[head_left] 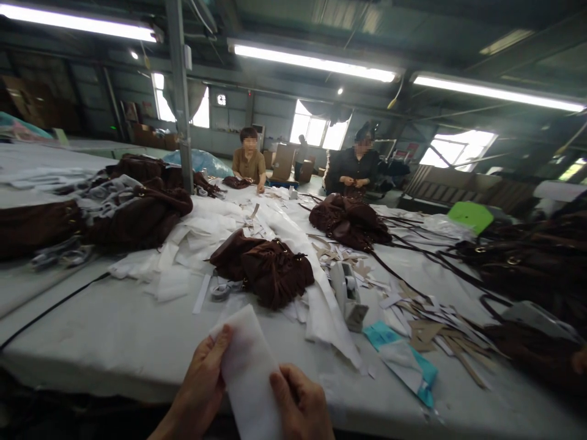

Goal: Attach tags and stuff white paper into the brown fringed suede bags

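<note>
Between both hands I hold a strip of white, thin sheet material (250, 373) above the table's near edge. My left hand (204, 379) pinches its left edge, thumb on top. My right hand (300, 400) grips the right edge lower down, thumb also on the face of the strip. Just beyond the strip lies a dark brown gathered bag (263, 269). A tape dispenser (347, 296) stands right of that bag, and a turquoise and white packet (403, 360) lies nearer to me.
Brown bags (137, 208) are piled at left, with another brown bag (351, 220) farther back. Scrap strips (440, 336) litter the right side. A metal post (181, 98) rises by the table. Two people (250, 159) work across it. A black cord (55, 308) crosses the left.
</note>
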`<state>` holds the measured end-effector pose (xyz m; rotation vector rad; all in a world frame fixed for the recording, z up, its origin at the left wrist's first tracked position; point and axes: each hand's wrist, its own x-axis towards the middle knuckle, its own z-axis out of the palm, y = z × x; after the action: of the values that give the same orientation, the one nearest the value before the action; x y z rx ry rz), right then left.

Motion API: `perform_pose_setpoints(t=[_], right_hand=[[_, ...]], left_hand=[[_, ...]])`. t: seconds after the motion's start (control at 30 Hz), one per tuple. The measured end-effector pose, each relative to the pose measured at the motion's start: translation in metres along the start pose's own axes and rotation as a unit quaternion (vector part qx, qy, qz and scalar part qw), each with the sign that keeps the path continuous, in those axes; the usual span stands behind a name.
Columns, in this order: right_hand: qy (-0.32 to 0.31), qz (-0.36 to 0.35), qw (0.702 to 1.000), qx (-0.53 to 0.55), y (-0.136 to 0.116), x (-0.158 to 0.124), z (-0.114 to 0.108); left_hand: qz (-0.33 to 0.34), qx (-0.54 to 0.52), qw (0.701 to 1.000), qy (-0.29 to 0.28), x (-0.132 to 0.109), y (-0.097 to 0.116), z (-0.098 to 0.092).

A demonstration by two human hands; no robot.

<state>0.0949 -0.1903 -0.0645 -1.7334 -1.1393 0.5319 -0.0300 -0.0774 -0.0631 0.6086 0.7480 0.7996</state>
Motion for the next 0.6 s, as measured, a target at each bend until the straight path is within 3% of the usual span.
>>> perform_pose_setpoints(t=[0.07, 0.13, 0.17, 0.23, 0.3, 0.37, 0.43, 0.53, 0.6], right_hand=[[-0.009, -0.005, 1.000, -0.016, 0.004, 0.000, -0.001], [-0.018, -0.015, 0.999, -0.039, 0.007, -0.001, -0.003], [-0.023, -0.022, 0.998, -0.052, 0.008, -0.002, -0.003], [-0.042, -0.039, 0.995, -0.078, 0.007, -0.003, -0.004], [-0.069, -0.063, 0.990, -0.107, 0.005, -0.004, -0.003], [-0.089, -0.094, 0.982, -0.140, 0.004, -0.006, -0.001], [-0.102, -0.125, 0.970, -0.181, 0.006, -0.008, 0.000], [-0.129, -0.163, 0.948, -0.241, 0.017, -0.012, 0.003], [-0.142, -0.195, 0.932, -0.270, 0.030, -0.015, 0.008]], left_hand=[[0.016, 0.052, 0.998, -0.009, 0.002, 0.001, -0.006], [0.101, 0.142, 0.984, 0.028, 0.003, 0.007, -0.012], [0.165, 0.203, 0.963, 0.059, 0.002, 0.012, -0.015], [0.285, 0.338, 0.893, 0.086, -0.003, 0.023, -0.020], [0.321, 0.458, 0.829, -0.001, -0.011, 0.031, -0.021], [0.285, 0.541, 0.775, -0.162, -0.019, 0.033, -0.019], [0.240, 0.601, 0.709, -0.280, -0.022, 0.027, -0.018], [0.224, 0.685, 0.611, -0.329, -0.019, 0.011, -0.021], [0.236, 0.715, 0.568, -0.333, -0.016, -0.001, -0.026]])
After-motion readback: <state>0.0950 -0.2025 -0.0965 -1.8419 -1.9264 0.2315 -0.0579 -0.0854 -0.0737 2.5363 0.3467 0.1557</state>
